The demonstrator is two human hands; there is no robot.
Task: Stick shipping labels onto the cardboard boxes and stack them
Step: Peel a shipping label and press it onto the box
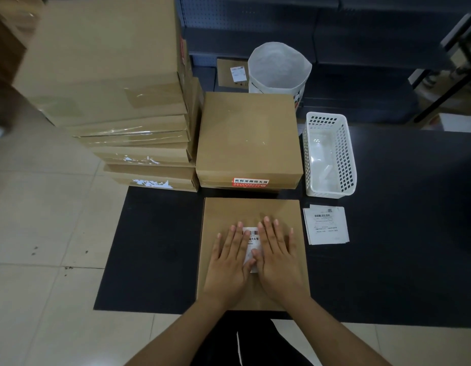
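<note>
A flat cardboard box [223, 210] lies on the black table [403, 233] right in front of me. A white shipping label [252, 237] sits on its top, mostly covered by my hands. My left hand [229, 262] presses flat on the label's left side, fingers straight. My right hand [277, 257] presses flat on its right side, fingers spread. Loose shipping labels [326, 225] lie to the right of the box. Behind it stands another box [248, 136] with a red sticker on its front edge. A tall stack of boxes [118, 83] rises at the left.
A white perforated plastic basket [345, 143] stands behind the loose labels. A white bag-like bin [279, 67] and a small labelled box [233, 73] sit at the back near dark shelving. Tiled floor lies to the left of the table.
</note>
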